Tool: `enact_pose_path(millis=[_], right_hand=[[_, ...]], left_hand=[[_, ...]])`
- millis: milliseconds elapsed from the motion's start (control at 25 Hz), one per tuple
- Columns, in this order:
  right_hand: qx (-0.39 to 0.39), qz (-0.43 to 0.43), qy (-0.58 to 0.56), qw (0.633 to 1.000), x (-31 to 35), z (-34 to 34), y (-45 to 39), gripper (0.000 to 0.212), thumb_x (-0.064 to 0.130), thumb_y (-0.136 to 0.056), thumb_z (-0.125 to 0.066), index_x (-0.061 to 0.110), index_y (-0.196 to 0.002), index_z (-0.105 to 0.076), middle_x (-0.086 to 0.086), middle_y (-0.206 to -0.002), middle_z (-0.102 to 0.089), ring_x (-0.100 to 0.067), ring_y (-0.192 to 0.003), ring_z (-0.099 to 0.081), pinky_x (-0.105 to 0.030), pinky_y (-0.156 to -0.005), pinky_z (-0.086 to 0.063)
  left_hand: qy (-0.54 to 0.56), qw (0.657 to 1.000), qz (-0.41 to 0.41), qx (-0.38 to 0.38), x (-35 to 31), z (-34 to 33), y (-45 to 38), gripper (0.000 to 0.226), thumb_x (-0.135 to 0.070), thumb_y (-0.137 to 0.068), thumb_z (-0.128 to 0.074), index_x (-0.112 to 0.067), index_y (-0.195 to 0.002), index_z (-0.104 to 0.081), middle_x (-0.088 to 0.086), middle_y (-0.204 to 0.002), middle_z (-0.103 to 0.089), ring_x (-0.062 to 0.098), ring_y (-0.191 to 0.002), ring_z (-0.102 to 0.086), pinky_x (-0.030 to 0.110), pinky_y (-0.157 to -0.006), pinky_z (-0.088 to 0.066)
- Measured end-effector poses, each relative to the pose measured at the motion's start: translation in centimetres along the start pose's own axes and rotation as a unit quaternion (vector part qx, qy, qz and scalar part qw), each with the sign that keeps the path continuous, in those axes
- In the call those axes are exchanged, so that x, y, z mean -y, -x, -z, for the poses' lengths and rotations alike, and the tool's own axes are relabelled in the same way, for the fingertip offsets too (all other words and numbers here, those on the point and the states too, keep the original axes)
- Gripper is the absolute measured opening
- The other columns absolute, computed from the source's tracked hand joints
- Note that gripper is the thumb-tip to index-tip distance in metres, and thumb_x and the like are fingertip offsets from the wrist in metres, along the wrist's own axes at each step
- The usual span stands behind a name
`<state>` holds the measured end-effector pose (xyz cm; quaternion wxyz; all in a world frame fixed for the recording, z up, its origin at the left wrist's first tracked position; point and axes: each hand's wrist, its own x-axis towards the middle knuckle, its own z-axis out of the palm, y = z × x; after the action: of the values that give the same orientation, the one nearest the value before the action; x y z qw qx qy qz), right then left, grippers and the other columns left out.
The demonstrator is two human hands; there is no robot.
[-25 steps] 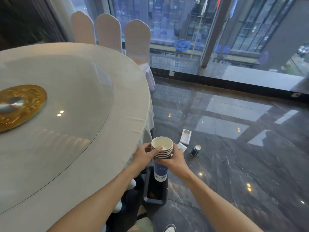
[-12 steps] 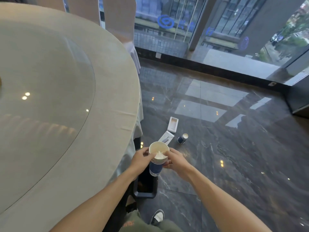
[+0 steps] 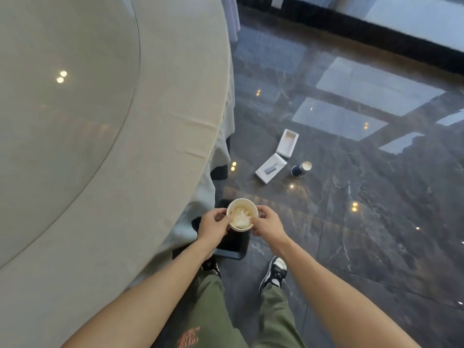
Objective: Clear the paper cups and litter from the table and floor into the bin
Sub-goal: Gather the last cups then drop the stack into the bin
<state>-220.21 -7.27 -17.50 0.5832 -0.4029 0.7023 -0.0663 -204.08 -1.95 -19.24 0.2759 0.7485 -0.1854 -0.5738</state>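
While the paper cup [image 3: 241, 214], crumpled paper inside, hangs over the black bin [image 3: 232, 249], the left hand [image 3: 213, 226] and right hand [image 3: 268, 226] pinch its rim; judged step: dropping it in. Next, fingers must let go squarely above the opening. Beyond the bin lie two white boxes [image 3: 271, 168] and a fallen cup [image 3: 301, 169]; tablecloth [image 3: 175, 121] crowds the bin's left, open floor its right.

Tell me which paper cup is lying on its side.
The blue cup on the floor, right of the white boxes, lies tipped over. The cup stack held in both hands over the bin is upright.
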Motion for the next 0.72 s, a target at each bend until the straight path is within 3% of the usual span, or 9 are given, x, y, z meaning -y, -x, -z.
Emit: enact_pose_path(millis=[120,200,360,440,560,640,720], right_hand=[[0.021,-0.026,0.016,0.999,-3.6,-1.8,-5.8,0.030,-0.001,-0.088,-0.057,0.010,-0.113,-0.068,-0.014,-0.100,-0.074,-0.027,-0.079,-0.069,-0.042,-0.074,-0.059],[0.027,-0.045,0.034,0.998,-6.5,-3.3,-9.1,0.030,0.001,-0.086,-0.055,0.020,-0.107,-0.067,-0.009,-0.099,-0.074,-0.030,-0.091,-0.072,-0.049,-0.083,-0.062],[0.048,-0.091,0.066,0.993,-14.8,-6.3,-14.8,0.034,0.011,-0.078,-0.054,0.030,-0.101,-0.069,0.000,-0.092,-0.076,-0.026,-0.089,-0.074,-0.053,-0.082,-0.061],[0.049,-0.114,0.065,0.990,-18.4,-7.6,-17.1,0.040,0.015,-0.073,-0.052,0.028,-0.104,-0.073,0.001,-0.093,-0.077,-0.024,-0.090,-0.074,-0.053,-0.084,-0.061],[0.071,-0.140,0.065,0.985,-19.2,-8.9,-18.6,0.029,0.011,-0.083,-0.055,0.032,-0.094,-0.072,-0.002,-0.093,-0.077,-0.026,-0.093,-0.073,-0.050,-0.087,-0.061],[0.083,-0.164,0.058,0.981,-19.3,-9.4,-19.1,0.022,0.011,-0.088,-0.056,0.025,-0.096,-0.072,-0.008,-0.095,-0.077,-0.027,-0.090,-0.072,-0.050,-0.088,-0.061],[0.095,-0.175,0.048,0.979,-19.6,-9.9,-19.5,0.021,0.009,-0.089,-0.054,0.016,-0.099,-0.072,-0.014,-0.092,-0.075,-0.025,-0.078,-0.066,-0.048,-0.082,-0.060]], left_hand=[[0.021,0.997,0.062,-0.040,3.9,-2.5,-3.7,0.028,-0.017,-0.098,-0.069,-0.012,-0.126,-0.072,0.002,-0.110,-0.077,0.027,-0.101,-0.076,0.032,-0.078,-0.062],[0.021,0.995,0.084,-0.053,6.9,-3.8,-6.5,0.028,-0.017,-0.100,-0.068,-0.014,-0.127,-0.072,0.003,-0.114,-0.076,0.024,-0.104,-0.074,0.033,-0.081,-0.063],[0.012,0.988,0.149,-0.045,12.6,-6.0,-10.9,0.026,-0.016,-0.100,-0.066,-0.017,-0.126,-0.070,0.003,-0.114,-0.074,0.018,-0.102,-0.070,0.033,-0.083,-0.061],[0.006,0.984,0.178,-0.013,15.0,-6.7,-12.5,0.021,-0.013,-0.099,-0.065,-0.017,-0.119,-0.071,0.004,-0.112,-0.074,0.019,-0.103,-0.069,0.036,-0.086,-0.060],[-0.018,0.978,0.206,0.008,18.1,-7.2,-15.1,0.021,-0.012,-0.093,-0.063,-0.015,-0.109,-0.076,0.008,-0.108,-0.076,0.023,-0.102,-0.071,0.038,-0.087,-0.061],[-0.038,0.973,0.227,0.013,19.1,-7.3,-16.2,0.020,-0.018,-0.086,-0.063,-0.018,-0.101,-0.076,0.010,-0.104,-0.071,0.024,-0.090,-0.069,0.038,-0.080,-0.060],[-0.044,0.967,0.249,0.018,19.7,-7.7,-16.8,0.021,-0.024,-0.082,-0.065,-0.018,-0.101,-0.072,0.012,-0.105,-0.071,0.029,-0.090,-0.071,0.044,-0.083,-0.062]])
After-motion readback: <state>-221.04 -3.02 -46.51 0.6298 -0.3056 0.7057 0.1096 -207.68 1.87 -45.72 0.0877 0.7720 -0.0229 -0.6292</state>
